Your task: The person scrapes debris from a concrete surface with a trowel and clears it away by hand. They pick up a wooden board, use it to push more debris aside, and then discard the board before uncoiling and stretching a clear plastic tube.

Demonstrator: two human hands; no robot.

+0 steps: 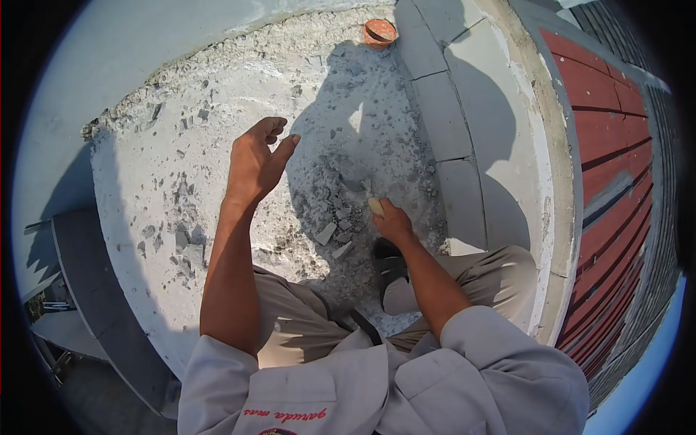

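My right hand point(396, 222) is wrapped round the pale handle of a trowel point(376, 206). Its metal neck points away from me, and the grey blade blends into the rubble, so its outline is hard to make out. Loose grey rubble point(330, 199) lies in a heap beside the tool, with several larger broken chunks nearer my feet. My left hand point(257, 161) hovers over the dusty floor to the left, holding nothing, its fingers loosely curled and the thumb held apart.
An orange bucket point(379, 33) stands at the far end by the wall. Grey blocks point(464, 199) form a low wall on the right, with red roofing point(609, 159) beyond. Crumbs of mortar litter the pale floor point(217, 145). A drop lies past the left edge.
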